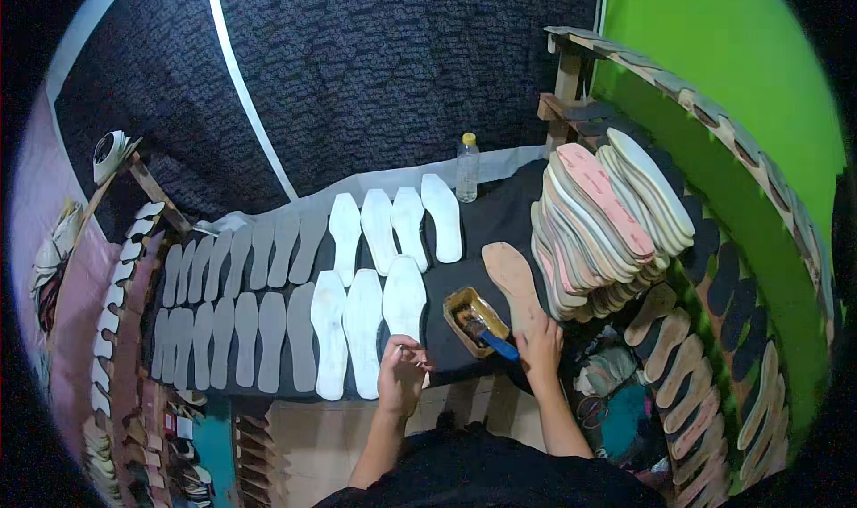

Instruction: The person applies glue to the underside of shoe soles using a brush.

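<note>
brush (489, 334) lies with its bristle end in the tin (476, 320) and its blue handle running down-right toward me; long axis is diagonal, bristles pointing up-left. my right hand (539, 340) sits at the handle's end, fingers curled, pressing on the lower end of a brown insole (513, 280) whose long axis runs up-left, toe away from me. i can't tell if the fingers actually grip the handle. my left hand (402, 376) is at the table's (500, 213) near edge, fingers pinched narrow on the bottom tip of a white insole (404, 298) that points away from me. rows of white and grey insoles lie left of it. a stack (607, 227) of insoles is on the right, a bottle (467, 168) at the back.
</note>
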Action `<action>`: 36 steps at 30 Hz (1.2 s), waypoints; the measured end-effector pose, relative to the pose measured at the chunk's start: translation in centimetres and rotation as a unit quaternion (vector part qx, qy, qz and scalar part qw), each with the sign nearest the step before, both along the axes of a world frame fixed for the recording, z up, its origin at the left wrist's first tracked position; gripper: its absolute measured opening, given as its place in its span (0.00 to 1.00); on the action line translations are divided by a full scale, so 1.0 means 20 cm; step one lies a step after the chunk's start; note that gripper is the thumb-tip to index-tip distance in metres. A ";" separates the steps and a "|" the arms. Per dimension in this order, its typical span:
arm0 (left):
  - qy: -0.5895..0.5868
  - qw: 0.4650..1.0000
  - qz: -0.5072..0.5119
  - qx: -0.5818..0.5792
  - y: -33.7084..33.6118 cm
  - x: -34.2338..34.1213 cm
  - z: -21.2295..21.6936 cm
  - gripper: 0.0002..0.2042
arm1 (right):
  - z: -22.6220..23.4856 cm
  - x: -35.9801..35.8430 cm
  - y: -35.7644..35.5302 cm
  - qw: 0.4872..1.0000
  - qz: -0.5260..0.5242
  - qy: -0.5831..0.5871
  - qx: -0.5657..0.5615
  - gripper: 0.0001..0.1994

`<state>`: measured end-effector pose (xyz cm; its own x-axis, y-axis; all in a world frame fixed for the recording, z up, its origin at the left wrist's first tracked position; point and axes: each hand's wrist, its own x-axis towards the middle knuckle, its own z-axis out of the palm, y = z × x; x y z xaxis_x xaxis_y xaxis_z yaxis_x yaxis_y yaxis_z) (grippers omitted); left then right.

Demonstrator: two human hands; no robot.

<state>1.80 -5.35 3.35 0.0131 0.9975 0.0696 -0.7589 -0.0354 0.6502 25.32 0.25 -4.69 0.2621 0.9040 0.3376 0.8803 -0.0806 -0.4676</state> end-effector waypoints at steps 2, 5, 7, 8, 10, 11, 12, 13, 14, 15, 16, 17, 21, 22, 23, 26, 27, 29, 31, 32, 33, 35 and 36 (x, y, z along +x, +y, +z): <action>0.010 1.000 0.000 0.008 0.05 -0.04 -0.02 0.11 | 0.01 0.01 0.01 1.000 -0.004 0.008 0.020 0.31; 0.019 1.000 -0.022 -0.003 0.10 -0.06 -0.02 0.11 | 0.05 -0.01 0.02 0.997 0.000 0.015 0.073 0.29; 0.031 0.999 -0.020 -0.024 0.11 -0.08 -0.04 0.12 | 0.16 -0.03 -0.01 0.995 0.026 0.048 0.087 0.26; 0.029 0.999 -0.023 -0.025 0.11 -0.07 -0.03 0.12 | 0.22 -0.02 -0.04 0.995 0.023 0.046 0.085 0.26; 0.022 0.999 -0.042 -0.014 0.13 -0.06 -0.03 0.12 | 0.32 -0.02 -0.07 0.989 0.066 0.060 0.114 0.28; 0.020 0.999 -0.044 -0.022 0.14 -0.05 -0.05 0.12 | 0.36 -0.01 -0.08 0.989 0.073 0.062 0.112 0.28; 0.018 0.999 -0.042 -0.023 0.14 -0.04 -0.04 0.12 | 0.39 -0.01 -0.09 0.989 0.076 0.060 0.110 0.28; 0.023 0.998 -0.051 -0.034 0.15 -0.02 -0.02 0.12 | 0.44 -0.01 -0.09 0.987 0.084 0.070 0.121 0.28; 0.027 0.997 -0.058 -0.046 0.15 -0.01 0.00 0.12 | 0.49 -0.03 -0.10 0.984 0.094 0.080 0.131 0.28; 0.031 0.996 -0.083 -0.020 0.17 -0.01 -0.02 0.16 | 0.55 -0.04 -0.12 0.983 0.100 0.080 0.128 0.28; 0.030 0.996 -0.076 -0.022 0.17 0.00 -0.02 0.16 | 0.60 -0.06 -0.13 0.980 0.118 0.093 0.127 0.29; 0.042 0.997 -0.070 -0.014 0.18 0.03 0.01 0.22 | 0.65 -0.09 -0.14 0.977 0.134 0.106 0.127 0.29; 0.007 1.000 -0.030 0.005 0.20 0.18 0.13 0.41 | 0.75 -0.19 -0.17 0.956 0.234 0.116 0.131 0.30; 0.006 0.999 -0.037 0.036 0.20 0.19 0.13 0.43 | 0.77 -0.22 -0.17 0.949 0.265 0.116 0.123 0.30; -0.026 1.000 -0.015 0.009 0.20 0.24 0.15 0.41 | 0.75 -0.23 -0.17 0.944 0.281 0.113 0.129 0.29; -0.058 0.998 0.002 0.001 0.21 0.29 0.24 0.38 | 0.71 -0.27 -0.18 0.935 0.315 0.114 0.116 0.30; -0.056 0.998 -0.004 0.019 0.21 0.29 0.25 0.39 | 0.70 -0.28 -0.18 0.929 0.335 0.105 0.116 0.31; -0.067 0.997 -0.016 0.029 0.18 0.25 0.20 0.39 | 0.70 -0.27 -0.17 0.917 0.377 0.094 0.092 0.34; -0.100 0.995 0.009 -0.024 0.16 0.24 0.19 0.40 | 0.77 -0.22 -0.17 0.907 0.400 0.095 0.093 0.34; -0.098 0.995 0.012 -0.023 0.15 0.23 0.17 0.40 | 0.79 -0.19 -0.17 0.896 0.422 0.096 0.094 0.34; -0.117 0.993 0.021 -0.003 0.14 0.21 0.15 0.40 | 0.79 -0.14 -0.17 0.895 0.423 0.101 0.097 0.34; -0.105 0.991 0.067 -0.044 0.12 0.17 0.14 0.37 | 0.77 -0.04 -0.14 0.906 0.404 0.082 0.098 0.37; -0.107 0.989 0.076 -0.066 0.12 0.16 0.14 0.36 | 0.77 0.00 -0.13 0.913 0.392 0.080 0.081 0.39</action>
